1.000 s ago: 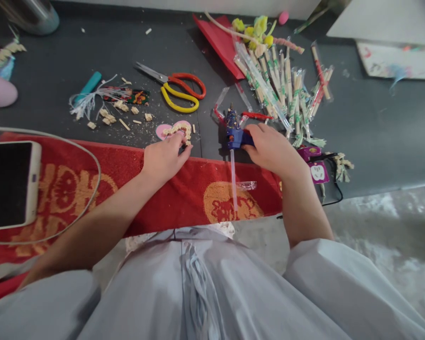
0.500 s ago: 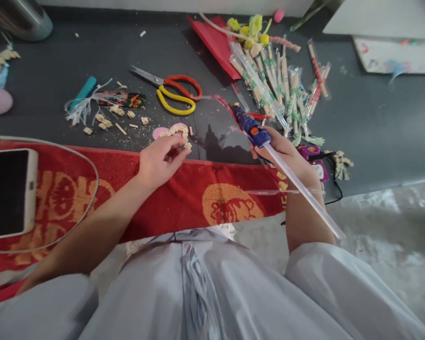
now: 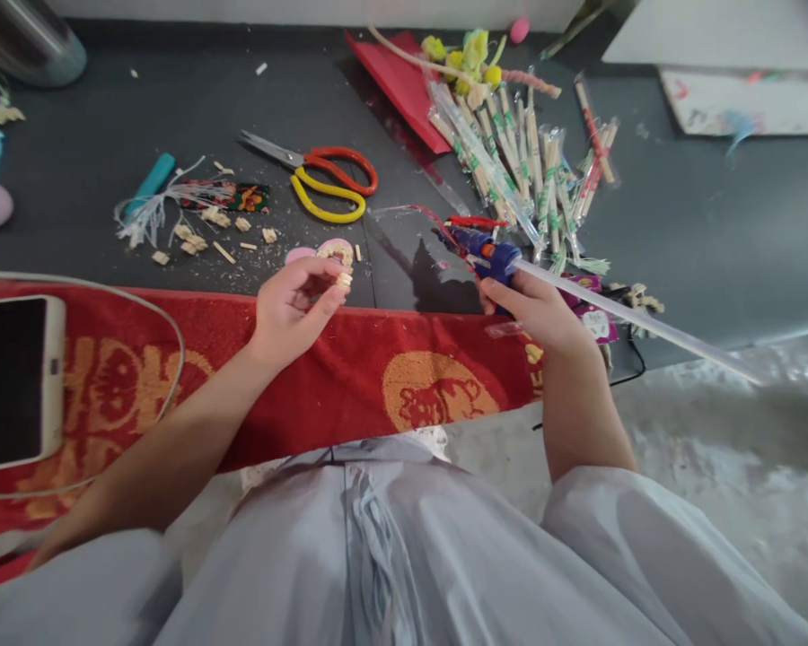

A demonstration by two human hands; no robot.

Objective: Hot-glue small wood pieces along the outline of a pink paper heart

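My left hand [image 3: 294,305] pinches a small pale woody piece [image 3: 343,280] between thumb and fingertips. Just beyond it lies a pink shape [image 3: 300,255] with a curved row of pale bits [image 3: 334,253] on it, partly hidden by my fingers. My right hand [image 3: 535,301] is wrapped round a blue glue gun [image 3: 483,254], whose nozzle points to the left. A long clear glue stick [image 3: 639,316] sticks out of its back end. Beyond my left hand, scissors [image 3: 327,184] with one red and one yellow handle lie open on the dark table.
Loose pale pieces [image 3: 189,239] and a white-stringed tassel [image 3: 141,215] lie at left. Several wrapped sticks [image 3: 512,152] and a red envelope [image 3: 404,94] are at the back right. A phone [image 3: 13,381] and its cable [image 3: 168,336] rest on the red towel [image 3: 329,377].
The glue gun has turned, its glue stick swinging out to the right and up. My left hand has drawn slightly back, still pinching the small piece. The view has shifted a little.
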